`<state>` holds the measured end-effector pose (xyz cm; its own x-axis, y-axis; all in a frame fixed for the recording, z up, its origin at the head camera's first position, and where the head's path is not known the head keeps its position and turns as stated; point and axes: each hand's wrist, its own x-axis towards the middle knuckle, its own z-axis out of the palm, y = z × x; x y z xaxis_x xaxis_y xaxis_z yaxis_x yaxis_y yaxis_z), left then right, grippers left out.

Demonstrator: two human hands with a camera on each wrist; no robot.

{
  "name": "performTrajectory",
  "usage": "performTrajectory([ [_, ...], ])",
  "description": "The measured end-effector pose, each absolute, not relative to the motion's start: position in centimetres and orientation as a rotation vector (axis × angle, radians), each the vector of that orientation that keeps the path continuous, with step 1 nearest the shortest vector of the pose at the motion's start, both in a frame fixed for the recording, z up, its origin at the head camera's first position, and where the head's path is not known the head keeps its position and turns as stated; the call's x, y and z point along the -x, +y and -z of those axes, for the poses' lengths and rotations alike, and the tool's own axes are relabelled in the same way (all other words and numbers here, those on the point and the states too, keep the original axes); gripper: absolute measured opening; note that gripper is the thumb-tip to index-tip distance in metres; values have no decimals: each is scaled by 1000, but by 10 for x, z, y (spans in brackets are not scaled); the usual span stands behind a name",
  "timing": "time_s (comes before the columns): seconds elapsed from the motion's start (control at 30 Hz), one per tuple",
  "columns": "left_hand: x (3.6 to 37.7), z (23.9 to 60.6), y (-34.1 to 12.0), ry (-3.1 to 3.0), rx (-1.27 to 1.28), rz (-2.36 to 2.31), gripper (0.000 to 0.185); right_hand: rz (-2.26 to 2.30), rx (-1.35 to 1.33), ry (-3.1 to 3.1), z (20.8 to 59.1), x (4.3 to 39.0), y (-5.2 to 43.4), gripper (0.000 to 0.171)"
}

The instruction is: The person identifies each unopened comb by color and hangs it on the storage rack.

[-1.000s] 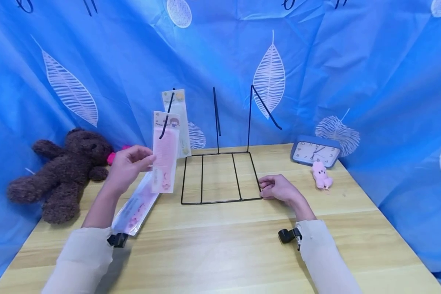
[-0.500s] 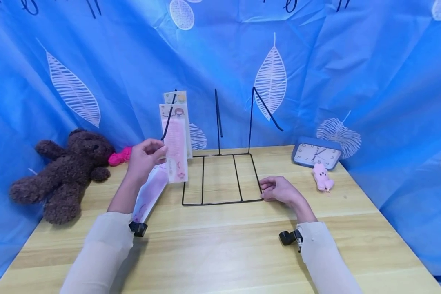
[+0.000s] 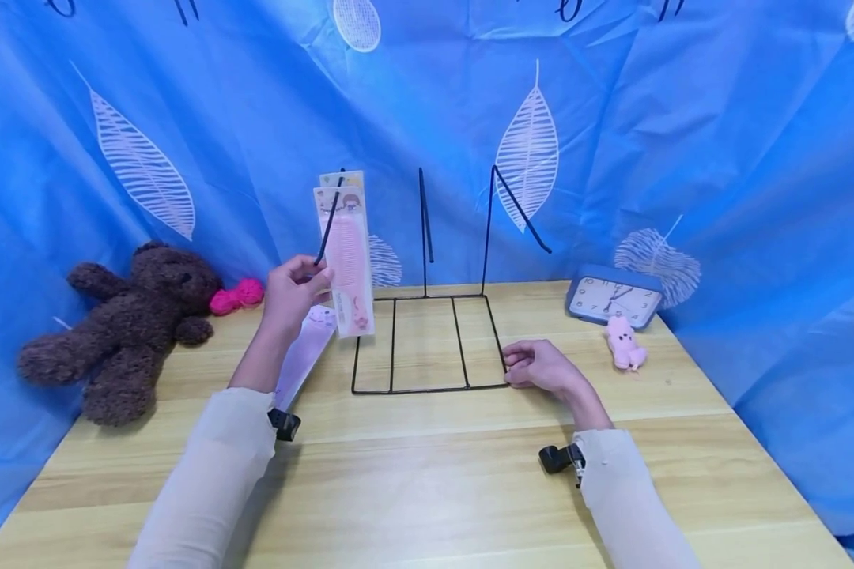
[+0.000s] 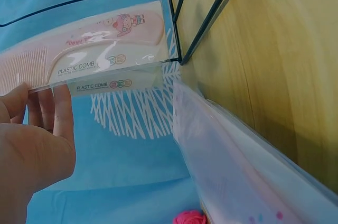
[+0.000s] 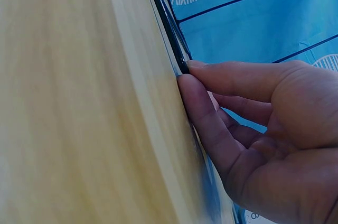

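My left hand (image 3: 295,292) pinches the left edge of a packaged pink comb (image 3: 349,253) between thumb and fingers. The comb hangs on the left hook (image 3: 327,229) of a black wire display rack (image 3: 427,390). Close behind it on that hook is a second comb pack (image 3: 341,178), mostly covered. "PLASTIC COMB" reads on both packs in the left wrist view, where the front comb (image 4: 105,49) lies across the fingers. My right hand (image 3: 541,367) pinches the front right corner of the rack's base, seen close as a black wire (image 5: 171,34) in the right wrist view.
Another packaged comb (image 3: 306,348) lies on the table (image 3: 427,474) under my left forearm. A brown teddy bear (image 3: 135,332) and a pink rose-like thing (image 3: 238,296) are at left. At right stand a blue clock (image 3: 614,296) and a small pink plush toy (image 3: 622,344). A blue curtain (image 3: 427,95) hangs behind.
My left hand has moved right and away from me, sliding the front comb back along the hook toward the rear pack. The right hand has stayed at the rack's corner.
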<state>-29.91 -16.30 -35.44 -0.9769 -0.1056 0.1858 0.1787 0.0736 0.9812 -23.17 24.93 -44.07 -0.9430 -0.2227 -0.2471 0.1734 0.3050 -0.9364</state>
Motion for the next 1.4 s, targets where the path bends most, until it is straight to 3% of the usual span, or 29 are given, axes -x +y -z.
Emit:
performTrajectory([
  [0.67, 316, 343, -151, -2122, -55, 2051, 17, 1682, 37, 2252, 437, 230, 249, 61],
  [1.4, 310, 358, -171, -2148, -122, 2051, 19, 1679, 18, 2253, 441, 230, 247, 62],
])
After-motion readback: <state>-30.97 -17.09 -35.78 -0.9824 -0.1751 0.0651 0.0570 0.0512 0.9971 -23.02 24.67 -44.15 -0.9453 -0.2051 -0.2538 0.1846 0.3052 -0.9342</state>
